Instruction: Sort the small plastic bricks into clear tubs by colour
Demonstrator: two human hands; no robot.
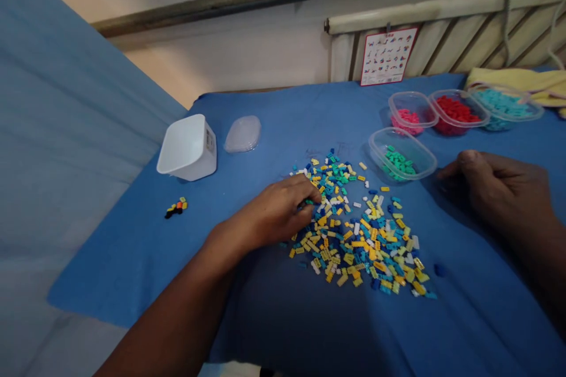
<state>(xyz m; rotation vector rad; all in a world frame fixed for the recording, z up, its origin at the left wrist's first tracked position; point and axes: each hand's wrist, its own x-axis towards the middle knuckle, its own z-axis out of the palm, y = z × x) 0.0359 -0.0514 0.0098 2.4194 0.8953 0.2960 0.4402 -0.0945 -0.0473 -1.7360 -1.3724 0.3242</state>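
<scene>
My left hand [283,209] reaches into the left side of a loose pile of small toy building bricks [354,241], mostly yellow, blue, teal and white. Its thumb and fingers are curled together around a small green building brick [308,202], which partly shows between them. At the right, my right hand [504,188] is closed above the blue cloth, with its thumb pressed on the curled fingers. Whatever it may hold is hidden. Just left of its fingertips stands a clear plastic tub [427,168] with green bricks [399,162] inside.
Behind are clear tubs of pink [407,121], red [457,111] and light blue bricks [504,103]. A white container [190,150], stacked clear lids [243,134] and a few black, orange and yellow bricks [177,207] lie left. A picture card [389,58] leans at the back.
</scene>
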